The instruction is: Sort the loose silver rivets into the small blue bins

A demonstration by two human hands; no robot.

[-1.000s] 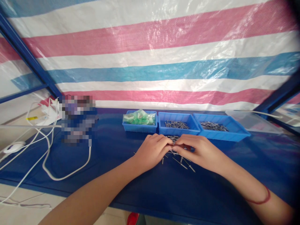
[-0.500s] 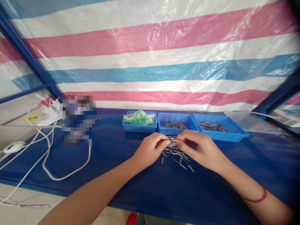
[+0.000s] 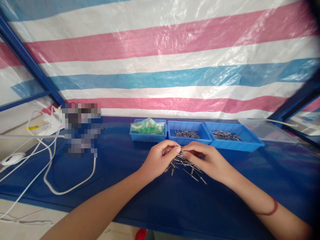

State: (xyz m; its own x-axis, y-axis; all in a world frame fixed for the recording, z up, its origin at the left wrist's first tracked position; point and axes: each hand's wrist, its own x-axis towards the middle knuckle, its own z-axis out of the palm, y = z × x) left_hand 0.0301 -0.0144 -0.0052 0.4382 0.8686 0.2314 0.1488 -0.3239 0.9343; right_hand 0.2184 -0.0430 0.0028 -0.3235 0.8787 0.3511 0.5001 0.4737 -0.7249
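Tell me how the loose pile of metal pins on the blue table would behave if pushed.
The pile of metal pins would probably spread rather than slide as one block, since the pins lie loose and crisscrossed. Each looks straight and metallic, so likely stiff. Being slender, stray ones may skid or roll easily on the smooth-looking table.

One view is recorded, from a head-worn camera. The lens is positioned above and in front of the middle blue bin [image 3: 185, 126], on the worker's side, facing forward and down toward it. Left hand [image 3: 158, 159] and right hand [image 3: 212, 161] lie between lens and bin, at close working range. Coverage is wide, reaching the striped sheet [image 3: 150, 79] behind the bin and white cables [image 3: 53, 192] well to its left.
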